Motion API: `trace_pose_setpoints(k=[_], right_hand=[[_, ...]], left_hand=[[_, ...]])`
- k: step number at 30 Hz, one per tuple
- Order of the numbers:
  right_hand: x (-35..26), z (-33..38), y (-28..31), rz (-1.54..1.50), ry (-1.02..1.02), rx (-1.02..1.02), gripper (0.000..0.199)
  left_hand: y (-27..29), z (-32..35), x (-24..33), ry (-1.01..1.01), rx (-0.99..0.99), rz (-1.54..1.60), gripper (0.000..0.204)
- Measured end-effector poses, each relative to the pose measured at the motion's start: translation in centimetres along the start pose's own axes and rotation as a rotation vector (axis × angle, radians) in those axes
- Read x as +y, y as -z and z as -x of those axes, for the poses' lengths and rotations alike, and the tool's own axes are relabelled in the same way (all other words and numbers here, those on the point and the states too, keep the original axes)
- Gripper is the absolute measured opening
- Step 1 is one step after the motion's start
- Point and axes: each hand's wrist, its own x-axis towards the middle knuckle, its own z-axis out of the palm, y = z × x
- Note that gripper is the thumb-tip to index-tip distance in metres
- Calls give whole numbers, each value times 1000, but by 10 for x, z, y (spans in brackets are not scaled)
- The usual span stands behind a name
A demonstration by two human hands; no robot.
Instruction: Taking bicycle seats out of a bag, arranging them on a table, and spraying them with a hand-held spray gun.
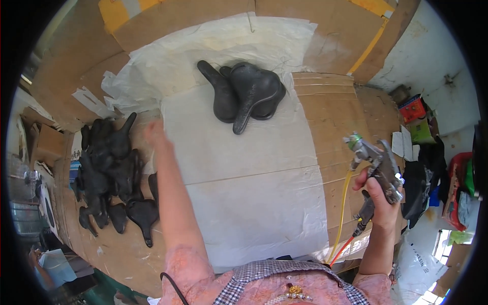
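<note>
My right hand (382, 201) is wrapped round a metal spray gun (375, 161), its nozzle pointing up and to the left. A thin yellow hose (341, 211) hangs from the gun. Below the same hand is a dark handheld tool (364, 213) with a red hose (341, 251); it seems held in the same grip. My left hand (156, 134) reaches out near the pile of black bicycle saddles (107, 173), its fingers smeared by motion. Several black saddles (254, 89) lie together at the far end of the white sheet, apart from both hands.
White sheeting (254, 213) covers the middle of the cardboard-topped table (330, 117). Cardboard panels (203, 30) stand along the back. At the right are a notebook (401, 143), coloured boxes (413, 109) and a plastic bag (417, 269). A cardboard box (50, 143) stands at far left.
</note>
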Motion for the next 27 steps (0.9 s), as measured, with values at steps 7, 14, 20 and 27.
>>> trace_pose_setpoints(k=[7,14,20,27], right_hand=[[12,10,20,27,-67,-177,60],[13,-37,52,289,-121,-118,60],[8,-42,38,168,-66,-176,57],[19,-57,50,237,-131,-197,54]], left_hand=[[-218,60,-35,271,-400,-332,42],[-228,87,-58,366,-560,-469,35],[-234,76,-63,480,-481,-331,53],[-187,116,-51,470,-438,-151,46]])
